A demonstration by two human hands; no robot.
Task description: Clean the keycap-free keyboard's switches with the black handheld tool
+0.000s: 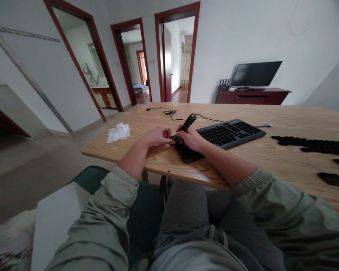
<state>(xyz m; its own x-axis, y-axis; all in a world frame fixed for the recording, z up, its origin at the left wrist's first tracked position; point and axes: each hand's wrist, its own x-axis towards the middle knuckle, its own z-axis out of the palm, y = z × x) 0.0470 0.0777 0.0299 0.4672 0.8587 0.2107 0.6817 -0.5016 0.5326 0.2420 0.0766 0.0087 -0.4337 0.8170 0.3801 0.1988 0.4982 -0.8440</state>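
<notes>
On the wooden table, a black keyboard (226, 133) lies at a slant, its left end beneath my hands. My right hand (190, 138) grips a thick black pen-like tool (190, 121), held tilted with its upper end pointing up and away to the right. Its lower end is hidden by my fingers over the keyboard's left part. My left hand (159, 136) is closed, thumb and fingers pinched at the keyboard's left edge, touching or very near it. What those fingers hold, if anything, is too small to tell. A thin black cable (170, 111) lies loosely coiled behind the keyboard.
A crumpled white tissue (118, 133) lies left of my hands. Rows of small black pieces (313, 145) are at the table's right, with a thin blue-and-white stick (264, 125) behind the keyboard. The table's front edge (169, 171) runs close before my lap.
</notes>
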